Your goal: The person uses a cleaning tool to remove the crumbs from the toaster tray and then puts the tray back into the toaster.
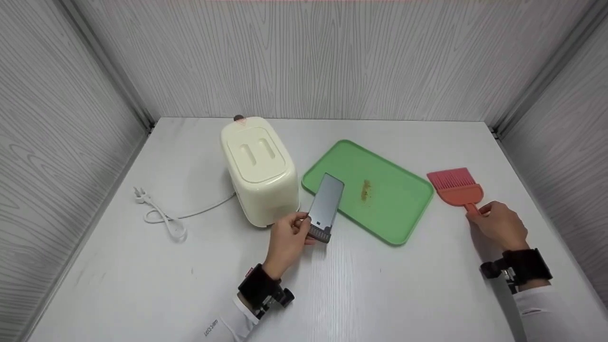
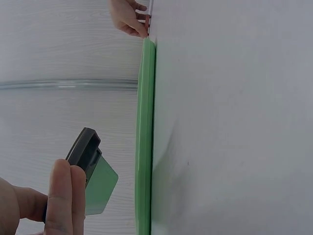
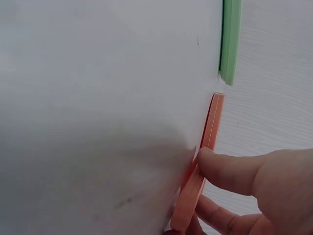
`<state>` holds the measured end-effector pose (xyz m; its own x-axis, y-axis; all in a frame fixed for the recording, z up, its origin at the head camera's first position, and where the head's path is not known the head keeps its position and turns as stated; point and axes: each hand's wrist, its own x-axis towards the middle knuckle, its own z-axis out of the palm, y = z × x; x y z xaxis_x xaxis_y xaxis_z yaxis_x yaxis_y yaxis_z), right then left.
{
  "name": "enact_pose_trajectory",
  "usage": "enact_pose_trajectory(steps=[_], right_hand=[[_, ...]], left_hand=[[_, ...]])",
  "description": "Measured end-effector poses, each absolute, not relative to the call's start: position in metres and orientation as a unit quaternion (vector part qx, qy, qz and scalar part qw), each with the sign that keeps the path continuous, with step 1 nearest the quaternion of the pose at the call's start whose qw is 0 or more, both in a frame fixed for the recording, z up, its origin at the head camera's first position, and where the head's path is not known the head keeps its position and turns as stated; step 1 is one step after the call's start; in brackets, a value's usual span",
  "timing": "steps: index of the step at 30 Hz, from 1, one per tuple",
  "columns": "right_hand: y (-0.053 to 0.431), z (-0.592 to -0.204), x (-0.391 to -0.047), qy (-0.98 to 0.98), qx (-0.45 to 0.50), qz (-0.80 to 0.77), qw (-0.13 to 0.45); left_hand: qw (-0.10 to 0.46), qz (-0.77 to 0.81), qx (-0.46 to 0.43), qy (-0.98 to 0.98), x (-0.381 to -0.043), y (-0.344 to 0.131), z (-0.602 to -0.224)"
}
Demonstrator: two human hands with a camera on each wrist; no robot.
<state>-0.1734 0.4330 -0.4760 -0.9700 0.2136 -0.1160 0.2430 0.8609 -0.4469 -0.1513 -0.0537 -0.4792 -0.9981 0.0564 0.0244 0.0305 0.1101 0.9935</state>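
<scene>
In the head view my left hand (image 1: 287, 240) pinches the dark handle end of a flat metal crumb tray (image 1: 327, 199). Its far end overhangs the left part of a green tray (image 1: 403, 232). On that tray lies a small strip of brown crumbs (image 1: 365, 191). At the right, my right hand (image 1: 504, 225) grips the handle of an orange-red brush (image 1: 460, 194) lying on the table. The right wrist view shows thumb and fingers about the brush handle (image 3: 188, 203). A cream toaster (image 1: 261, 171) stands just left of the crumb tray.
A white power cord with a plug (image 1: 141, 194) lies on the table left of the toaster. Grey wood-grain panels (image 1: 313, 61) enclose the white table (image 1: 361, 294) at the back and both sides.
</scene>
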Motion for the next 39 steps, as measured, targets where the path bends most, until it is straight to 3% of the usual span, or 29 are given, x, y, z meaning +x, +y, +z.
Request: enact_pose_trajectory(steps=[14,26,39], right_hand=[[0.393,-0.463,-0.174,0.960,0.092,-0.256,-0.062],[0.333,-0.462,-0.172,0.940,0.002,-0.319,-0.123],[0.277,-0.470,-0.166,0.919,-0.031,-0.389,-0.050]], left_hand=[[0.013,0.668,0.026,0.744,-0.150,-0.054,-0.477],[0.012,0.658,0.032,0.752,-0.149,-0.053,-0.477],[0.018,0.661,0.026,0.749,-0.148,-0.053,-0.474]])
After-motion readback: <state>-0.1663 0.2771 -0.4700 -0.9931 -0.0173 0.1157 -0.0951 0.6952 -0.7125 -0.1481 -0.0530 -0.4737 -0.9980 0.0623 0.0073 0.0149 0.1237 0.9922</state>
